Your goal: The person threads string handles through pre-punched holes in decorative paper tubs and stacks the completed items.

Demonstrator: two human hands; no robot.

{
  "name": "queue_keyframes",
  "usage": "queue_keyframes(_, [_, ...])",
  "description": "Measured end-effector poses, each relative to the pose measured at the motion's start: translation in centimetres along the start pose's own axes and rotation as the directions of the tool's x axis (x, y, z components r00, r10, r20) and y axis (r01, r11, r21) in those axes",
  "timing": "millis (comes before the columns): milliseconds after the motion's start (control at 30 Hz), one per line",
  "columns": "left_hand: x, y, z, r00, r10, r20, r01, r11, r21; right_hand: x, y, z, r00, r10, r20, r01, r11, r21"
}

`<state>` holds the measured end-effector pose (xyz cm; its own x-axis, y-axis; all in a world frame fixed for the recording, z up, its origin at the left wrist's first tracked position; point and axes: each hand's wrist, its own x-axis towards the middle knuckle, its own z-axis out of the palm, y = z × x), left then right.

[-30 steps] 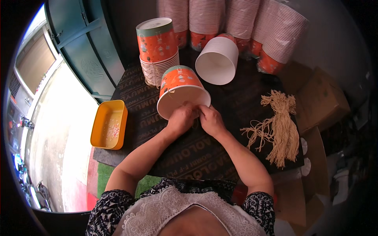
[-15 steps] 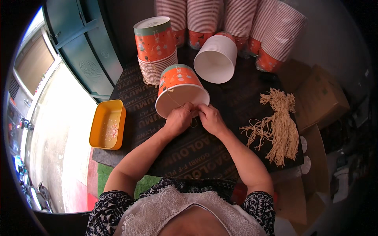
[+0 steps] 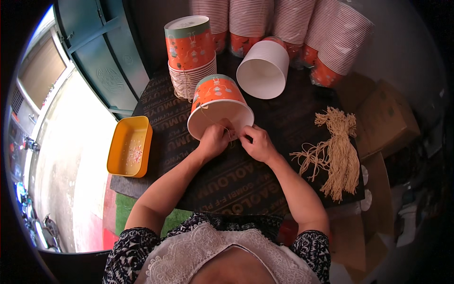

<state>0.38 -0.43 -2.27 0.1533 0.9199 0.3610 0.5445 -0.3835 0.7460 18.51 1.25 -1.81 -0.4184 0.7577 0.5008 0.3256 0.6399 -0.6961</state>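
An orange paper bucket (image 3: 220,93) with a green band lies tilted on the dark table, its white mouth facing me. A thin beige cord (image 3: 208,116) runs from its upper rim down across the opening to my fingers. My left hand (image 3: 215,141) is closed at the lower rim, fingers partly inside the mouth, pinching the cord. At the right part of the rim my right hand (image 3: 257,143) is closed in a pinch against the edge; what lies between its fingertips is too small to make out.
A stack of orange buckets (image 3: 190,49) stands behind, cords hanging at its rims. Beside it a white-mouthed bucket (image 3: 263,73) lies on its side. Wrapped bucket stacks (image 3: 338,40) line the back. A yellow tub (image 3: 130,146) with small pieces sits left; a bundle of beige cords (image 3: 339,151) lies right.
My right hand has moved slightly right, away from the left hand, along the rim. My left fingers have turned further into the mouth. The whole view has shifted a little.
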Motion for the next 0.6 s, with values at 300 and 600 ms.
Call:
queue_keyframes(300, [0.4,-0.5,0.0,0.995,-0.065,-0.075,0.062,0.997,-0.042,-0.1,0.0,-0.3,0.985,-0.064,0.163,0.083,0.99,-0.117])
queue_keyframes(600, [1.1,-0.8,-1.7,0.976,-0.203,0.079,0.215,0.961,-0.176,-0.2,-0.2,-0.3,0.967,-0.16,0.197,0.209,0.943,-0.26])
